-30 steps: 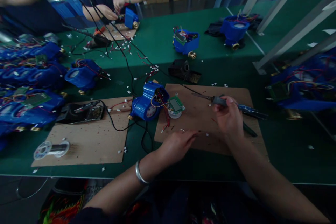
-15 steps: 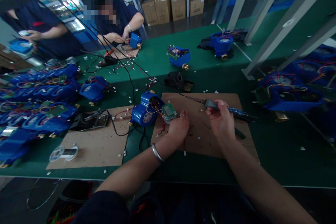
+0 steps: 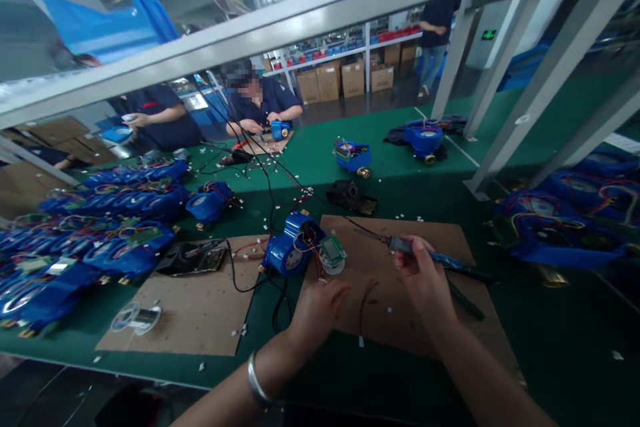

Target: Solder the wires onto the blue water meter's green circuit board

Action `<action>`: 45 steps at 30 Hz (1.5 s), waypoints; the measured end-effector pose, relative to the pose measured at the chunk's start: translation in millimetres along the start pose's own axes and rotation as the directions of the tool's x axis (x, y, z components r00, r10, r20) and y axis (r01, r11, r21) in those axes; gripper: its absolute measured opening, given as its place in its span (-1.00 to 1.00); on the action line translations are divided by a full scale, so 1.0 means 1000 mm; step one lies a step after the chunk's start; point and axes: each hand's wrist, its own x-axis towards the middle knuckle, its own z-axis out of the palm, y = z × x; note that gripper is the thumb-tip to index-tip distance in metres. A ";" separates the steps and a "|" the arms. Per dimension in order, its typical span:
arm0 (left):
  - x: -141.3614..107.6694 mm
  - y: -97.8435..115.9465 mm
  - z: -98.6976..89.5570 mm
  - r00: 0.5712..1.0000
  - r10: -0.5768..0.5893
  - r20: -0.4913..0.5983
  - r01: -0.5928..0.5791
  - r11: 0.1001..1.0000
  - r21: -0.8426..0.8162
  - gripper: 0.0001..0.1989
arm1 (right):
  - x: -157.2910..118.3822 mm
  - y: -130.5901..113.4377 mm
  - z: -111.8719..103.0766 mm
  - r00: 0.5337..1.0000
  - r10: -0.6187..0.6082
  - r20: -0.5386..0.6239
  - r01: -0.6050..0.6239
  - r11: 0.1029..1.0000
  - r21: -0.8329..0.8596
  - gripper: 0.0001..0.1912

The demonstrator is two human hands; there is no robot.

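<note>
My right hand (image 3: 424,273) is closed around the grip of a soldering iron (image 3: 403,245), whose tip points left over the cardboard. My left hand (image 3: 320,310) is just in front of a small green circuit board with a display (image 3: 331,250); its fingers are curled together, and whatever they hold is hidden. Under the board is a round white piece (image 3: 334,268). Thin wires link the board to an open blue water meter (image 3: 290,247) with brass ends. A red wire with a white connector (image 3: 367,303) lies on the cardboard between my hands.
Cardboard sheets (image 3: 400,313) cover parts of the green table. At left are a solder spool (image 3: 137,317), a black iron holder (image 3: 193,257) and rows of blue meters (image 3: 120,207). Another holder (image 3: 350,197) stands behind. Metal posts (image 3: 530,113) rise at right. Across the table a co-worker (image 3: 265,103) handles a meter.
My left hand has drawn back from the circuit board toward me, uncovering the white piece and the red wire. My right hand still grips the soldering iron. The view has tilted up.
</note>
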 end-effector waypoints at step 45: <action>-0.013 -0.056 -0.015 0.990 -0.114 -0.083 0.060 0.874 -0.482 -0.93 | -0.043 0.056 0.075 0.801 -0.206 0.561 0.552 0.615 -0.562 -0.76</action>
